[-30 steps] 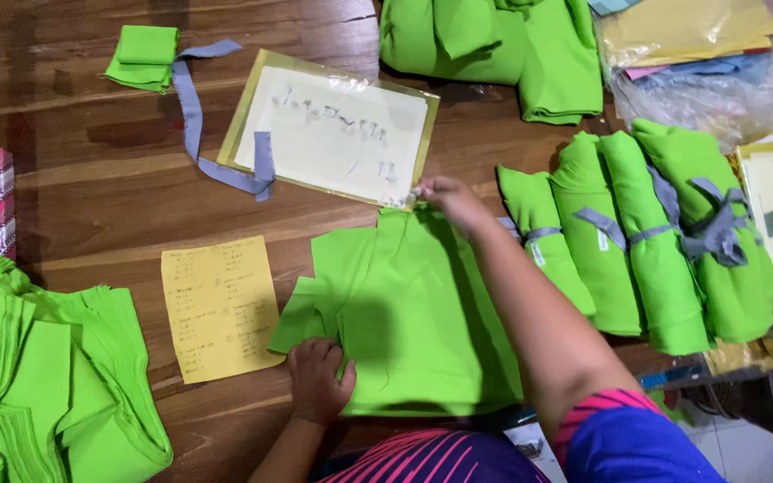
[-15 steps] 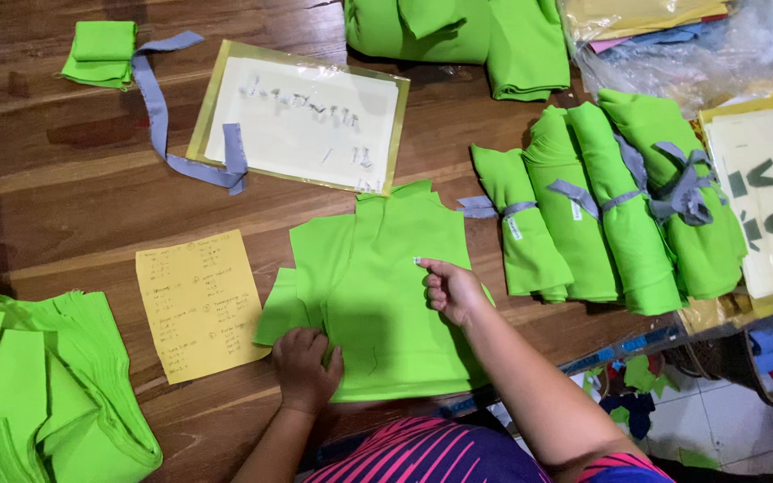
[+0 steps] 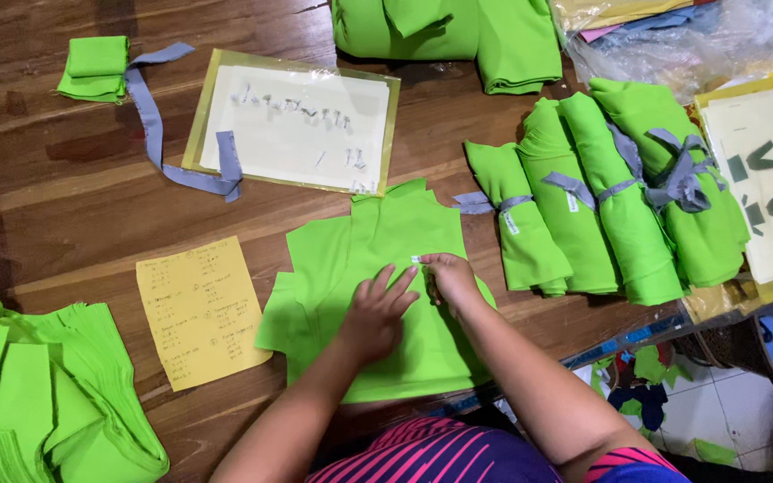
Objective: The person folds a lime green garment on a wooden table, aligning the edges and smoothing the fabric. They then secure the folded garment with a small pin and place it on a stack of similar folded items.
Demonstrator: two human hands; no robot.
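Note:
A stack of bright green cut fabric pieces (image 3: 333,259) lies flat on the wooden table (image 3: 55,188) in front of me. My left hand (image 3: 376,313) rests flat on its middle, fingers spread. My right hand (image 3: 447,277) sits just to the right, fingertips pinched on a small white tag (image 3: 416,260) on the top piece. Behind the fabric lies a plastic sleeve with a white sheet (image 3: 297,130) carrying several small white tags.
A yellow note sheet (image 3: 199,309) lies left of the fabric. Several rolled green bundles tied with grey strips (image 3: 601,201) sit at right. A green fabric pile (image 3: 38,394) is at front left, a small folded green piece with grey strip (image 3: 96,67) far left.
My right hand came back from the white sheet to the middle of the green fabric with a small tag. My left hand slid up from the near edge to beside it.

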